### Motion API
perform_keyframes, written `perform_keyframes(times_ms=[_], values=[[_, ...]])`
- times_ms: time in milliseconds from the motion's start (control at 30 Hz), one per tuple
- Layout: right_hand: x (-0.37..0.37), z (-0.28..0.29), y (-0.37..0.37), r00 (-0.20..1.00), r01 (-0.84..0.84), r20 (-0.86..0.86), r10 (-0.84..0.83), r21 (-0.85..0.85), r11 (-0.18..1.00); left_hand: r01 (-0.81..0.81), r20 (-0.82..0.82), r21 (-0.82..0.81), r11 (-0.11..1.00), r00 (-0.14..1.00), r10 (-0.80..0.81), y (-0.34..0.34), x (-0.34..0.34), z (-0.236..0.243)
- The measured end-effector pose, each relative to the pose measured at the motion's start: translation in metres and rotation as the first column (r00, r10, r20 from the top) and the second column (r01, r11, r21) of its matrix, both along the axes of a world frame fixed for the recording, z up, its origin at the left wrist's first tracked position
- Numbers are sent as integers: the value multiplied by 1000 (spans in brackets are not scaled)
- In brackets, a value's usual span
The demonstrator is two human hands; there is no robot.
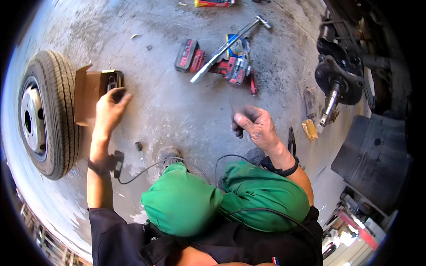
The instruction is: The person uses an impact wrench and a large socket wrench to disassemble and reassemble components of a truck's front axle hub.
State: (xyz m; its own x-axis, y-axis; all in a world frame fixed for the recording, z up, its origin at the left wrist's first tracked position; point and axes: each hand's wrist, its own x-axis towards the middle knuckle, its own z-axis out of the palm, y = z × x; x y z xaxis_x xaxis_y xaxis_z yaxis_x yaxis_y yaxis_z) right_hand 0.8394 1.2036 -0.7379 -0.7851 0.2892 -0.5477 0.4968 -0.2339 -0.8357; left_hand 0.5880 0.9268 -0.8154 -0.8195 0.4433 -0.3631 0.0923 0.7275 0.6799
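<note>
My left hand [111, 108] is at the near edge of an opened cardboard box [85, 97]. Its thumb points right, and its greasy fingers are partly hidden and blurred. Dark parts [112, 80] show in the box, just beyond that hand. My right hand [259, 126] hangs above the concrete floor, its dirty fingers curled in toward the thumb. A faint thin streak shows by its fingertips, too smeared to name. Beyond it lies a red and black cordless impact wrench [227, 68], with a long chrome ratchet or breaker bar [222, 51] resting across it.
A truck tyre on its rim [53, 115] stands beside the box. At right an exposed axle hub with a spindle [335, 91] juts out above a mud flap [375, 159]. A yellow block [309, 129] lies below the spindle. Black cables run over my green-clad knees [182, 201].
</note>
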Motion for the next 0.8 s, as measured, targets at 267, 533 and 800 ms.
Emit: perform_keyframes(times_ms=[267, 533, 800], values=[[1, 59, 36, 958, -8, -287, 4, -15, 1000, 295, 337, 641, 709, 722, -605, 183, 78, 149], [65, 132, 97, 896, 200, -417, 155, 690, 695, 460, 283, 639, 616, 605, -745, 274, 128, 233], [130, 184, 177, 825, 537, -537, -176, 646, 543, 480, -147, 688, 545, 827, -542, 370, 131, 293]])
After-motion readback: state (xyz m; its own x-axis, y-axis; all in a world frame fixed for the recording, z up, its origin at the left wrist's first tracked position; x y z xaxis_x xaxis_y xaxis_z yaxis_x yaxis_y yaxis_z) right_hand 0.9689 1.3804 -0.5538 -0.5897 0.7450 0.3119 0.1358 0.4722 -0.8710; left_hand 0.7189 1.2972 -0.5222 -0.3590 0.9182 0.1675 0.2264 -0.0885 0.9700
